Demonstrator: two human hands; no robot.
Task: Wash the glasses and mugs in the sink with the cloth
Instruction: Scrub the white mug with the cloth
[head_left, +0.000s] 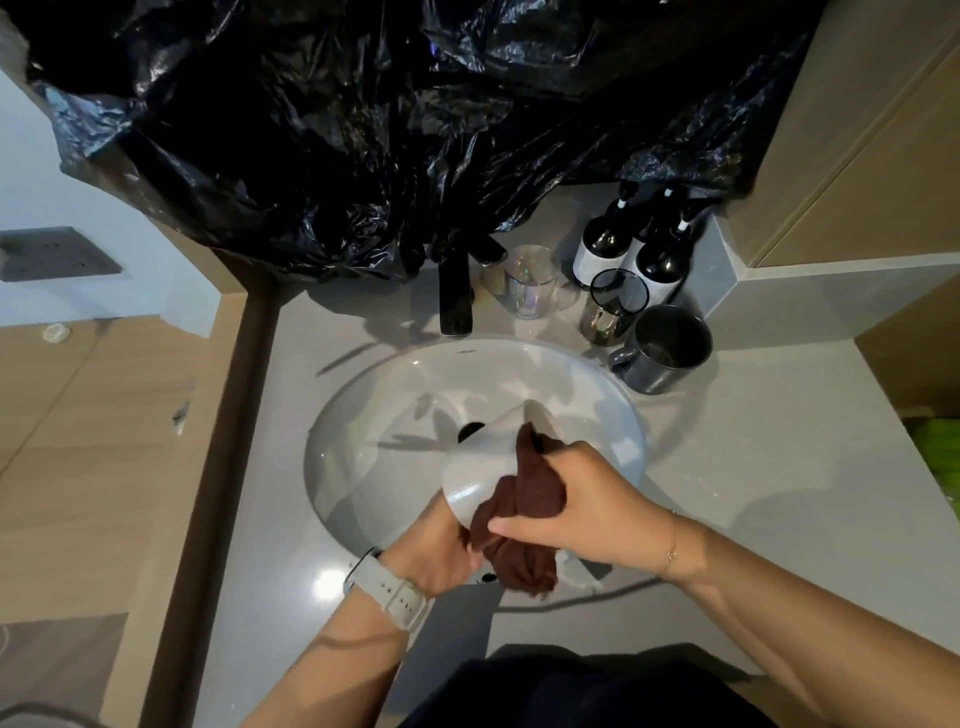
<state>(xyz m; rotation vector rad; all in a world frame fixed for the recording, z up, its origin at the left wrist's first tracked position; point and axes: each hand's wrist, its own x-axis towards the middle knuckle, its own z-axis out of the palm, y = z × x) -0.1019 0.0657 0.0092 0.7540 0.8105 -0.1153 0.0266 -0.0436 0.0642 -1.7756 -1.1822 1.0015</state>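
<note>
Over the white sink basin (395, 395), my left hand (441, 551) holds a white mug (478, 462) from below, tilted on its side. My right hand (587, 499) presses a dark brown cloth (530, 509) against the mug's outside, fingers closed around the cloth. On the counter behind the basin stand a clear glass (532, 283), a smoky dark-rimmed glass (613, 306) and a dark grey mug (665, 348).
A black faucet (456, 296) stands at the back of the basin. Three dark pump bottles (639, 244) stand at the back right. A crumpled black plastic sheet (363, 114) covers the wall above. The grey counter (753, 467) extends to the right.
</note>
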